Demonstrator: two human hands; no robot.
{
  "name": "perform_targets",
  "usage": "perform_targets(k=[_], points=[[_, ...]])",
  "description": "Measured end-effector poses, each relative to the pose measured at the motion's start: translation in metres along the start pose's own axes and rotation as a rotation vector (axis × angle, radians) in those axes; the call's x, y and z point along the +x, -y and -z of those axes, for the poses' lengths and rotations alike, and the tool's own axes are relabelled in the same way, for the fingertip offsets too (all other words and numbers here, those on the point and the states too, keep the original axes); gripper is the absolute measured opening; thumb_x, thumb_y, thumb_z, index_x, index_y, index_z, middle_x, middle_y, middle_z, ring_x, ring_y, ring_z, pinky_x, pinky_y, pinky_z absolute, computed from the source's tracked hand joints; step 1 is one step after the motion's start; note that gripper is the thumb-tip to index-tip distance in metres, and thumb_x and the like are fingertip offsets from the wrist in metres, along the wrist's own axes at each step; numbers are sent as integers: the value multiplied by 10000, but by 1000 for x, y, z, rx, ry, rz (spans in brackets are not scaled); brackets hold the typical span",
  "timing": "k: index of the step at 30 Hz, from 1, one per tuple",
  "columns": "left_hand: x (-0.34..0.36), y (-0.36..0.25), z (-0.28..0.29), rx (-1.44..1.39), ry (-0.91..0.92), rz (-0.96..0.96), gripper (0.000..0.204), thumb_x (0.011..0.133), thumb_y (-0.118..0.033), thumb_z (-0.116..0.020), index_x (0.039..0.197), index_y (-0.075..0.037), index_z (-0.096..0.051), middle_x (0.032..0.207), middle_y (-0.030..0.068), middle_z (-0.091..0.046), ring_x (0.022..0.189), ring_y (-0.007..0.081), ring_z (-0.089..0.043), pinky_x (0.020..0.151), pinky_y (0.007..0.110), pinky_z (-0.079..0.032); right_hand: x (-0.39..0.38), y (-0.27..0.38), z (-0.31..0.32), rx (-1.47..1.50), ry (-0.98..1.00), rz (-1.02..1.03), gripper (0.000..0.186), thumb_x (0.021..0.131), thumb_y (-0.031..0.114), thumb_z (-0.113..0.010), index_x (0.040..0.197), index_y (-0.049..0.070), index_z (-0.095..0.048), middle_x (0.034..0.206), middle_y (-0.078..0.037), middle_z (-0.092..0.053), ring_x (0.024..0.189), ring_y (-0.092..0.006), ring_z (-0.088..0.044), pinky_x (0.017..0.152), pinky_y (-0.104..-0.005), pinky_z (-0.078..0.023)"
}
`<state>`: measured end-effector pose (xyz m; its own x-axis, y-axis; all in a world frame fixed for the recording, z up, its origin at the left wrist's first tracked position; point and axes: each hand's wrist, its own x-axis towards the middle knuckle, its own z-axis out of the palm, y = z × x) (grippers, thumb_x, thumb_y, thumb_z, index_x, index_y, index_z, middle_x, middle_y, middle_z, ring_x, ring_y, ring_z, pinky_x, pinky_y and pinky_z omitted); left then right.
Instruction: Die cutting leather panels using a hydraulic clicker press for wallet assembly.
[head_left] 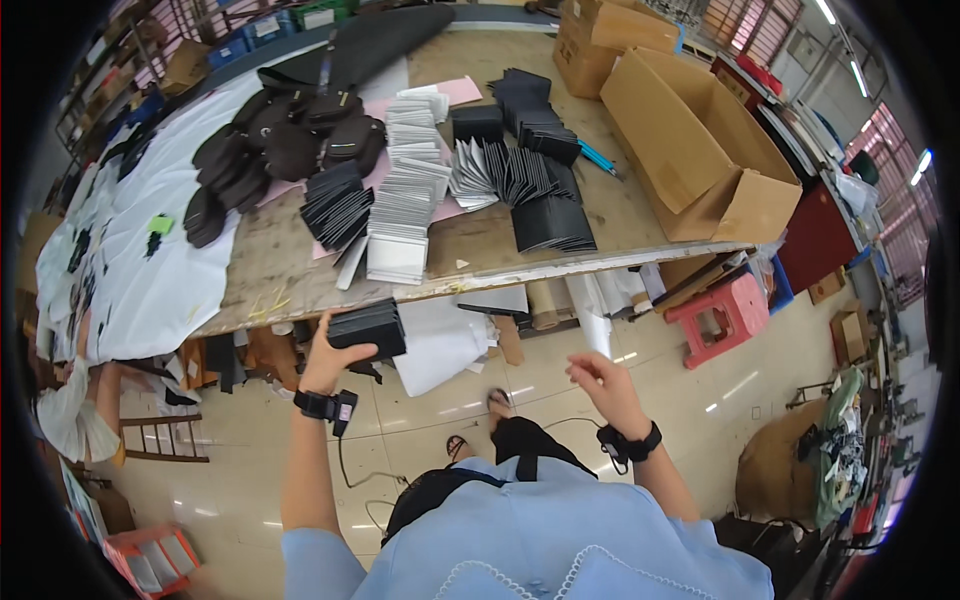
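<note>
My left hand (pixel 330 357) grips a stack of thin black rectangular panels (pixel 368 330) just off the table's near edge, thumb across the face toward me. To the right, my right hand (pixel 606 388) hangs in the air over the floor, fingers loosely bent and apart, holding nothing. On the table beyond lie a long overlapping row of white-and-grey panels (pixel 408 190), a fanned black stack (pixel 336 206) at its left, and more black panels (pixel 553 222) at its right. Dark zipped pouches (pixel 290 135) are heaped farther left.
An open cardboard box (pixel 700 150) stands on the table's right, with a blue cutter-like tool (pixel 597 157) near it. White sheeting (pixel 170 270) covers the table's left part. A pink stool (pixel 722 318) is on the floor at right. Cables run from both wristbands.
</note>
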<state>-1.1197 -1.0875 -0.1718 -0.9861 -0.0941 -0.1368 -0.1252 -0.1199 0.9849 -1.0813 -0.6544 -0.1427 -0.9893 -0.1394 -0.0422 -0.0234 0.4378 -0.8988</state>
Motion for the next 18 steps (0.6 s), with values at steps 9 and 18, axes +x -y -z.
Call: perform_targets(k=[9, 18], points=[[86, -13, 8, -73, -121, -40, 677, 684, -27, -813, 1280, -17, -493, 1298, 122, -569, 1118, 200, -588, 979, 329, -479, 199, -12, -8, -616, -441, 415, 291, 830, 249, -732, 975, 29, -608, 884, -117, -592, 821, -305, -564, 740, -399, -449], [122, -1, 41, -2, -339, 10, 621, 718, -80, -801, 1257, -21, -498, 1155, 102, -606, 1042, 210, -585, 943, 334, -465, 243, -23, -25, -658, -445, 228, 531, 673, 271, -843, 1053, 41, -551, 977, -124, -533, 923, -326, -512, 793, -405, -402]])
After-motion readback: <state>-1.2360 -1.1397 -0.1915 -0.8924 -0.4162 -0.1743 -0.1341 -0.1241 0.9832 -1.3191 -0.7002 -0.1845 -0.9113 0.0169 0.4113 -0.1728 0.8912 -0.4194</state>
